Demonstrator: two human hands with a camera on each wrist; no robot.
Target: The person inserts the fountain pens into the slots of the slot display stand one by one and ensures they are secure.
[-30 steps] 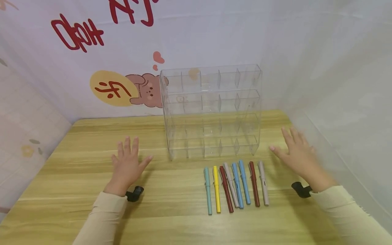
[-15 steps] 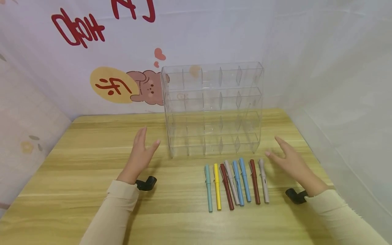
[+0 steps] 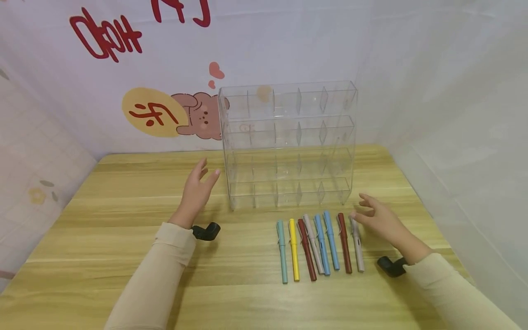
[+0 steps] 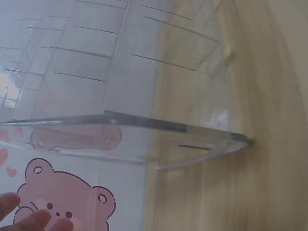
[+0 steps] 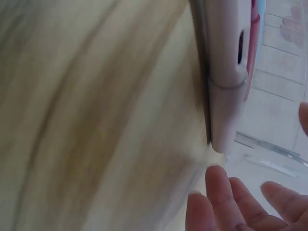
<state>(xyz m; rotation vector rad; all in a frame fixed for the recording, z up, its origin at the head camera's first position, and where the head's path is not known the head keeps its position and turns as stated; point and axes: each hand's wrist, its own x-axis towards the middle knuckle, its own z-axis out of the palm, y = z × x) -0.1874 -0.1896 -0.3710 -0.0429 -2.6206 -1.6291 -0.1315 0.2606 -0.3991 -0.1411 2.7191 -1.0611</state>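
Observation:
A clear plastic rack (image 3: 288, 120) with tiers of small compartments stands upright at the back of the table. In front of it lies a row of capped pens: teal (image 3: 282, 254), yellow (image 3: 294, 252), dark red, grey, blue and more, ending in a pale grey pen (image 3: 358, 250) at the right. My right hand (image 3: 381, 222), fingers loosely bent, is beside this last pen, thumb overlapping its clip end. In the right wrist view, the fingertips (image 5: 217, 180) show just beyond the end of the pale pen. My left hand (image 3: 195, 195) hovers left of the rack, fingers relaxed and holding nothing.
The wood-grain table (image 3: 231, 293) backs onto a white printed curtain (image 3: 288, 41) with a pink bear and red lettering. Another curtain closes off the right side. Each wrist carries a black camera mount (image 3: 207, 231).
My left hand has moved right and forward towards the rack's left side. The right hand has swung left and down to the rightmost pen, its spread fingers drawing together. The pens stay put.

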